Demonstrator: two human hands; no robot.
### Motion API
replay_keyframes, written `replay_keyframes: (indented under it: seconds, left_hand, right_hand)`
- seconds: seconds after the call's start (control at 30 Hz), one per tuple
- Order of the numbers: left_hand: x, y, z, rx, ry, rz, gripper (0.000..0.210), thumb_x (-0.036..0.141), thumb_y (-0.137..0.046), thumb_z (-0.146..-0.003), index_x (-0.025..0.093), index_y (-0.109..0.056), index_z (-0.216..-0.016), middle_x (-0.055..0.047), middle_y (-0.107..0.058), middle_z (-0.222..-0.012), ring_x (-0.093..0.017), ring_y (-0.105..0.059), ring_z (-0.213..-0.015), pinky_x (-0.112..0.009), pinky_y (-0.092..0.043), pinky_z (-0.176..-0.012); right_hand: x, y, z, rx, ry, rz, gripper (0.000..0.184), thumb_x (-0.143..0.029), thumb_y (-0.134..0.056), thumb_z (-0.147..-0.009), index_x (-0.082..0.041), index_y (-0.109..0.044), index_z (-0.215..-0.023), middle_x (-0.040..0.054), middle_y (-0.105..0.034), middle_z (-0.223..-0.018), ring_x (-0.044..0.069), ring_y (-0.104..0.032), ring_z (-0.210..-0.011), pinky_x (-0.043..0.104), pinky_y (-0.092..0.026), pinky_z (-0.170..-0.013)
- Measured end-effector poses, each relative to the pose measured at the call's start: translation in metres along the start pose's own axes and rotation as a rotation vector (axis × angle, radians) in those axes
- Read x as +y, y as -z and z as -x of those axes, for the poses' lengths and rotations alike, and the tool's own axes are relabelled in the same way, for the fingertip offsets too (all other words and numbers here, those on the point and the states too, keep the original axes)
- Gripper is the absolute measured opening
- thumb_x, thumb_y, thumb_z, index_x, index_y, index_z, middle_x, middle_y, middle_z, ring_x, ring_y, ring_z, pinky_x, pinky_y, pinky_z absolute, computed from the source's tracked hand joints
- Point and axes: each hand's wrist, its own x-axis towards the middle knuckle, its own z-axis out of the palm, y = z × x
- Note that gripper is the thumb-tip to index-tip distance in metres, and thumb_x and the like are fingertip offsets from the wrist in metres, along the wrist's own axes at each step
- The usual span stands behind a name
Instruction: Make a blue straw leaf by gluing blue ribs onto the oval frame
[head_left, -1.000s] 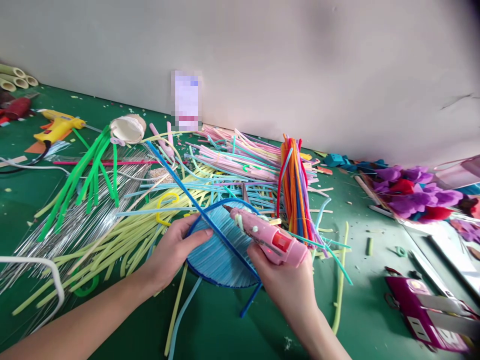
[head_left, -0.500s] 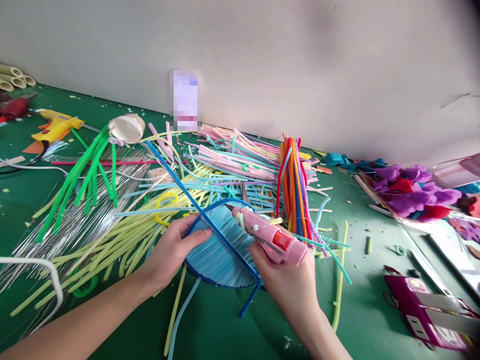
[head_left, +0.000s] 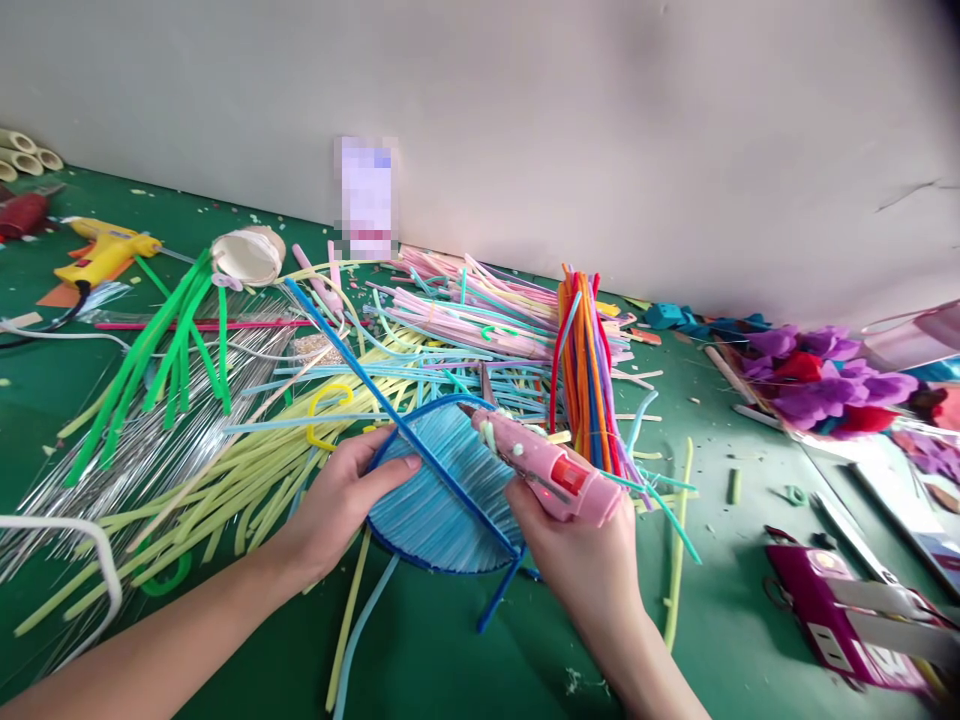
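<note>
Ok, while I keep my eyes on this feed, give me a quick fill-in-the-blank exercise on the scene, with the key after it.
1. The right hand holds a ____ glue gun.
2. The left hand grips a ____ leaf-shaped piece.
3. The yellow glue gun lies near the picture's ____ edge.
4. The tabletop is ____ in color.

Missing words: pink; blue; left; green.

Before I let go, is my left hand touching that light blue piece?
Touching: the head view shows the left hand holding the light blue piece near its edge, thumb on its face.
</note>
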Motion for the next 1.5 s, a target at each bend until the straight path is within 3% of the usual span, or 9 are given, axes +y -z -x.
replay_keyframes:
  seconds: [0.2, 0.57, 1.13, 1.5]
  left_hand:
    - [0.000, 0.000, 0.001, 0.001, 0.017, -0.010, 0.037, 0.031, -0.074, -0.084, 0.028, -0.072, -0.121, -0.004, -0.077, -0.107, -0.023, -0.071, -0.095, -0.027, -0.056, -0.080]
    - [0.001, -0.002, 0.000, 0.063, 0.030, -0.016, 0.042, 0.033, -0.078, -0.080, 0.025, -0.073, -0.121, -0.005, -0.078, -0.107, -0.024, -0.071, -0.096, -0.028, -0.057, -0.079]
    - [0.006, -0.006, 0.002, 0.122, 0.030, 0.002, 0.034, 0.033, -0.080, -0.075, 0.026, -0.078, -0.109, -0.005, -0.078, -0.107, -0.029, -0.071, -0.098, -0.030, -0.057, -0.076]
    - [0.007, -0.002, 0.003, 0.129, 0.014, -0.009, 0.040, 0.035, -0.079, -0.076, 0.025, -0.075, -0.115, -0.007, -0.076, -0.115, -0.034, -0.070, -0.106, -0.034, -0.059, -0.079]
  right_hand:
    - [0.003, 0.001, 0.000, 0.027, -0.012, 0.003, 0.022, -0.019, -0.059, -0.078, -0.021, -0.073, -0.095, 0.0024, -0.072, -0.078, 0.017, -0.065, -0.062, 0.026, -0.050, -0.056]
    - [0.005, 0.003, 0.002, 0.014, -0.063, 0.007, 0.023, -0.018, -0.059, -0.078, -0.021, -0.073, -0.097, 0.0039, -0.074, -0.085, 0.021, -0.070, -0.075, 0.028, -0.053, -0.066]
    - [0.008, 0.005, 0.001, 0.045, -0.035, 0.043, 0.018, -0.016, -0.059, -0.079, -0.022, -0.071, -0.091, 0.0027, -0.071, -0.077, 0.019, -0.067, -0.070, 0.027, -0.052, -0.063]
    - [0.012, 0.004, 0.002, 0.065, -0.030, 0.040, 0.018, -0.016, -0.058, -0.078, -0.022, -0.071, -0.089, 0.0027, -0.070, -0.074, 0.019, -0.067, -0.069, 0.028, -0.053, -0.064]
